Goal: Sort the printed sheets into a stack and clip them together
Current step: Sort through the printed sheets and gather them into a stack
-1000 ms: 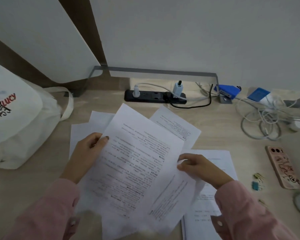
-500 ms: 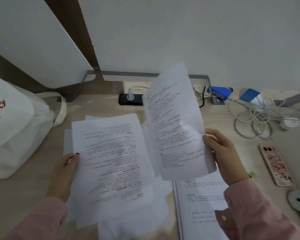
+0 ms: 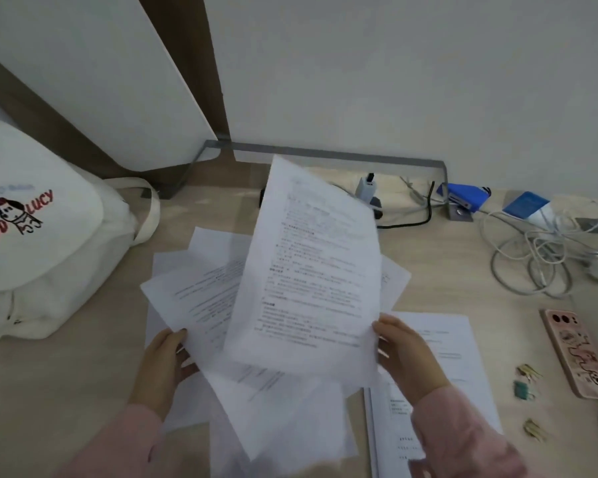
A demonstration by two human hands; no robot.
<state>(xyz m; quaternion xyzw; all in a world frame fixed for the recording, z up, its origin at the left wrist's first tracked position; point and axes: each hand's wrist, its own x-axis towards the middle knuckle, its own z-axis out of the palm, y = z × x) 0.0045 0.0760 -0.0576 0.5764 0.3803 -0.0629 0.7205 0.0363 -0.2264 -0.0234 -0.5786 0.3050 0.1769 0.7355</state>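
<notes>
Paper sheet (image 3: 311, 270) hides the power strip (image 3: 377, 203), text blurred.

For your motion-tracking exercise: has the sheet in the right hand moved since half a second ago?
Yes. The sheet in the right hand has swung left, now covering most of the power strip and overlapping the left hand's sheets.

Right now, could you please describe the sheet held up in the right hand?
The raised sheet is white paper printed with lines of small dark text, too blurred to read. It stands tilted, top edge leaning toward the wall. The right hand pinches its lower right corner. Its lower left overlaps the loose sheets that the left hand holds.
</notes>
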